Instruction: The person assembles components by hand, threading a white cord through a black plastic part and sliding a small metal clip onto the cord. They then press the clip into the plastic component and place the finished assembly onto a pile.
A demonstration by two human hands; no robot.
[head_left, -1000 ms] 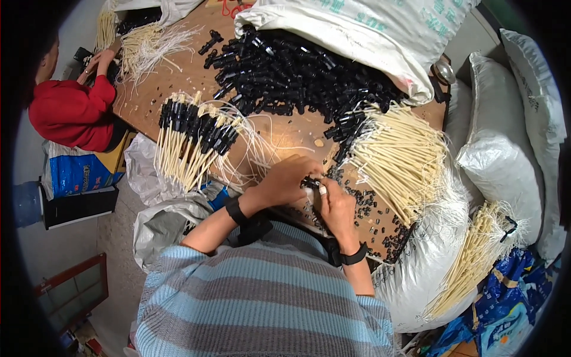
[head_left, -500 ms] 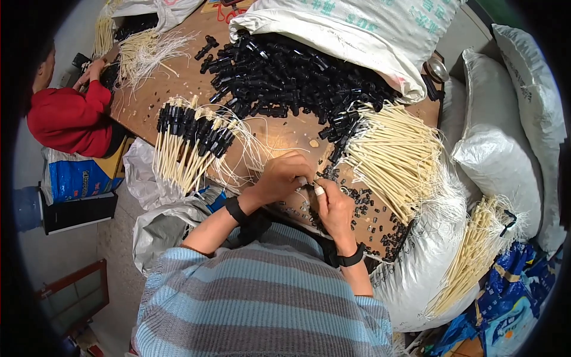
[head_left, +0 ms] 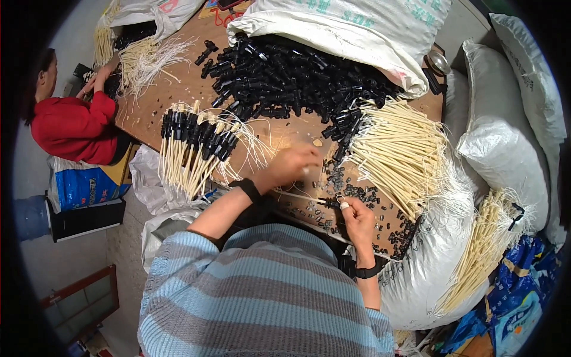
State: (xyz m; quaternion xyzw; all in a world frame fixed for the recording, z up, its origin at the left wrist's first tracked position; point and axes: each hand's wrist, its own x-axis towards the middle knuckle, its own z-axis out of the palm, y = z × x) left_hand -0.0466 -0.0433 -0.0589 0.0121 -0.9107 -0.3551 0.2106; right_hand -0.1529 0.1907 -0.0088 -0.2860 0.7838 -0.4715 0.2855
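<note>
The brown table (head_left: pixel 187 83) bears heaped black fittings (head_left: pixel 291 80). The right hand (head_left: pixel 359 222) pinches a small black part (head_left: pixel 329 203) near the table's front edge; the left hand (head_left: pixel 291 165) is blurred, its grip undeterminable. Judged step: handling one part; the next move calls for a steady right pinch.

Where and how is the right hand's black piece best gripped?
The black piece is probably best pinched near its free end, with the left hand coming from the left: it juts leftward from the right hand, whose grip hides its other end.
</note>
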